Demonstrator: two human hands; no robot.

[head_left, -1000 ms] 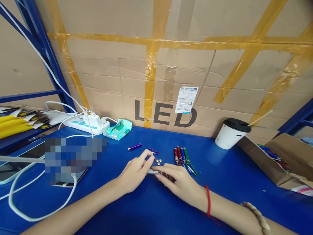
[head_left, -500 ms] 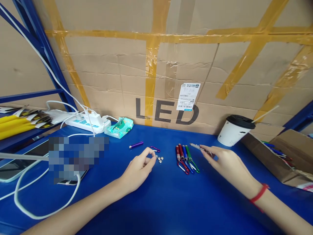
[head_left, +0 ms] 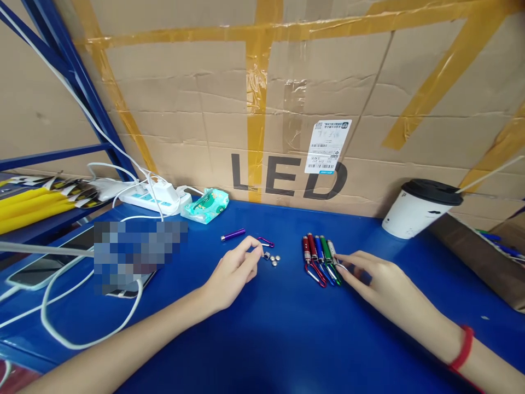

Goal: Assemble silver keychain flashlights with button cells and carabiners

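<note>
While the right hand (head_left: 377,273) pinches a silver keychain light (head_left: 333,253) beside the coloured row (head_left: 318,254), align it parallel; the left hand (head_left: 233,271) pinches loosely near button cells (head_left: 273,259).

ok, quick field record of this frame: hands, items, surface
left hand: fingers pinched beside the button cells, which lie next to a pink clip
right hand: fingers at the silver mini torch, last in the row of mini torches
loose part: purple tube, lying apart
surface: blue table
back: cardboard box marked LED, lidded cup, tissue pack, power strip
</note>
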